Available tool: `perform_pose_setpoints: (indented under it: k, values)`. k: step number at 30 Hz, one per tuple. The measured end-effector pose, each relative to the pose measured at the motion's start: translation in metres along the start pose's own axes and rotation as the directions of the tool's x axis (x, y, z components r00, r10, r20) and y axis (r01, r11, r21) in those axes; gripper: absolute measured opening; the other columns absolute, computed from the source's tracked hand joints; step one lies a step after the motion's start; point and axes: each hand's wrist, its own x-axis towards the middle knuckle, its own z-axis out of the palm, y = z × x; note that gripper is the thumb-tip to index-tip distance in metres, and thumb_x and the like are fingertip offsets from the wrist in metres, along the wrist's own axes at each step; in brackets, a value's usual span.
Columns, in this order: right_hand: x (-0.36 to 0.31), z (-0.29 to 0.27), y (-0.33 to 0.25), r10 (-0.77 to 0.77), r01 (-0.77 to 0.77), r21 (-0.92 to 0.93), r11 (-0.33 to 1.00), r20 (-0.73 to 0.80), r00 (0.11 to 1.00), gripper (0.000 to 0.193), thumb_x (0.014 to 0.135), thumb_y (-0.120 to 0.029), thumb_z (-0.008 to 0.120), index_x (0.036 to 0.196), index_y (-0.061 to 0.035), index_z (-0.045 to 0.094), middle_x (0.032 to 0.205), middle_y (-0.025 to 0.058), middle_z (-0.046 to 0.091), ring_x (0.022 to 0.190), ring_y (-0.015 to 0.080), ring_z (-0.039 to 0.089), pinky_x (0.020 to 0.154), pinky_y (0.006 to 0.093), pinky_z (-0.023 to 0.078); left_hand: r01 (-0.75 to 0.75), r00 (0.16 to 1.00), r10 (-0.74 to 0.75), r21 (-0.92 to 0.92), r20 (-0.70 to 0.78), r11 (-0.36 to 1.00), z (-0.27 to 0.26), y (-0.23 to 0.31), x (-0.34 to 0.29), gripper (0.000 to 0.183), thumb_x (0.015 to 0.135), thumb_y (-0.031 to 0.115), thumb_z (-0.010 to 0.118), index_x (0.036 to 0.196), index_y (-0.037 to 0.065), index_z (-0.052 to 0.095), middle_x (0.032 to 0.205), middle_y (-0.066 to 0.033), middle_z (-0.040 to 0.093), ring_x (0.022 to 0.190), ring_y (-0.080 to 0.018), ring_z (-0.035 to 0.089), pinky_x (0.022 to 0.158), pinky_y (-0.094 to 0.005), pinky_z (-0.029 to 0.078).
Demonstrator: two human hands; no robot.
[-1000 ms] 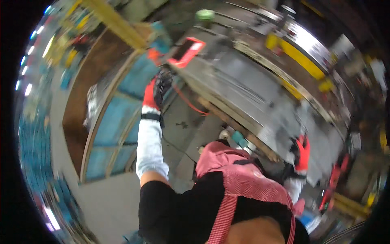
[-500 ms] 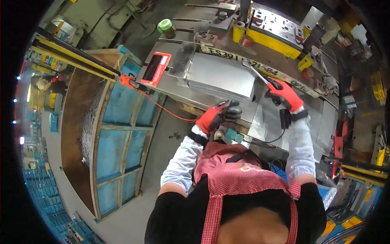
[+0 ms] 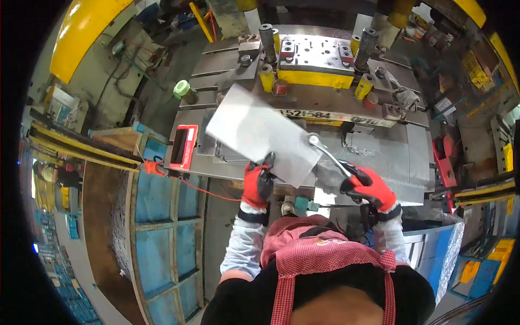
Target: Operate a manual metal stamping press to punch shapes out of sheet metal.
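Observation:
A thin flat metal sheet (image 3: pixel 260 127) hangs tilted above the worktable. My left hand (image 3: pixel 258 183), in a red and black glove, is closed on its near edge, the thumb on top. A metal rod tool (image 3: pixel 331 157) with a round head and a red grip is in my right hand (image 3: pixel 369 187), gloved alike, its fingers wrapped round the grip. The round head meets the sheet's right end; whether it clings there I cannot tell. Partly hidden under the sheet is a stack of metal sheets (image 3: pixel 228 156).
Beyond the table stands a press die (image 3: pixel 317 57) with a yellow base and upright posts. A red-framed panel (image 3: pixel 184 147) and a green-lidded jar (image 3: pixel 184 91) are at left. A blue crate (image 3: pixel 154 208) flanks the table. Metal scraps (image 3: pixel 355 146) lie at right.
The sheet has come up off the stack and now hangs tilted. My left hand has closed on its edge, and the tool's head has moved down to its right end. The view has shifted right.

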Motion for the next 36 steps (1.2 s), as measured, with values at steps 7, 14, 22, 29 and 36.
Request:
perform_pose_setpoints:
  k: [7,14,22,29,36]
  values:
    - [-0.028,0.011,-0.011,-0.051,0.123,0.192,0.974,-0.34,0.939,0.064,0.074,-0.01,0.057,0.132,-0.0072,0.032,0.081,0.0036,0.057,0.056,0.0071,0.046,0.049,0.02,0.038,-0.496,0.868,0.473,-0.309,-0.151,0.812,0.044,0.002,0.179,0.018,0.082,0.007,0.045,0.092,0.001,0.059,0.087,-0.0117,0.061,0.076,-0.0206,0.058,0.074,-0.0298,0.044]
    - [0.024,-0.02,-0.019,-0.115,0.216,0.258,0.942,-0.357,0.927,0.038,0.081,-0.014,0.054,0.117,-0.0055,0.044,0.074,0.0007,0.053,0.051,0.0046,0.042,0.044,0.0187,0.033,0.246,0.945,0.028,-0.767,0.325,0.593,0.096,-0.025,0.237,0.021,0.087,0.015,0.046,0.097,0.001,0.058,0.083,-0.0012,0.059,0.072,-0.0094,0.052,0.067,-0.0231,0.043]
    - [0.029,-0.012,-0.027,-0.174,0.253,0.159,0.954,-0.391,0.904,0.033,0.082,-0.018,0.055,0.111,-0.0056,0.051,0.072,-0.0011,0.051,0.05,0.0037,0.04,0.044,0.0187,0.031,0.176,0.942,0.158,-0.836,0.296,0.519,0.103,-0.057,0.215,0.022,0.086,0.022,0.049,0.092,0.003,0.059,0.078,0.0024,0.057,0.066,-0.0072,0.049,0.062,-0.0214,0.041]
    - [0.034,-0.013,-0.021,-0.039,0.178,0.303,0.936,-0.414,0.909,0.031,0.08,-0.016,0.056,0.109,-0.005,0.052,0.066,-0.0022,0.048,0.049,0.0038,0.041,0.043,0.0184,0.032,-0.264,0.955,0.286,-0.207,0.083,0.942,0.095,-0.035,0.223,0.028,0.086,0.024,0.046,0.075,0.002,0.058,0.065,-0.0057,0.056,0.06,-0.014,0.05,0.058,-0.0301,0.041]
    - [0.037,-0.028,-0.029,-0.24,0.271,0.023,0.962,-0.398,0.886,0.033,0.082,-0.021,0.055,0.111,-0.0044,0.051,0.067,-0.0025,0.05,0.052,0.0034,0.043,0.044,0.0177,0.032,0.554,0.799,-0.213,-0.826,0.562,-0.103,0.074,0.043,0.178,0.038,0.088,0.035,0.045,0.112,0.006,0.052,0.1,-0.0077,0.058,0.08,-0.0163,0.059,0.064,-0.0313,0.051]
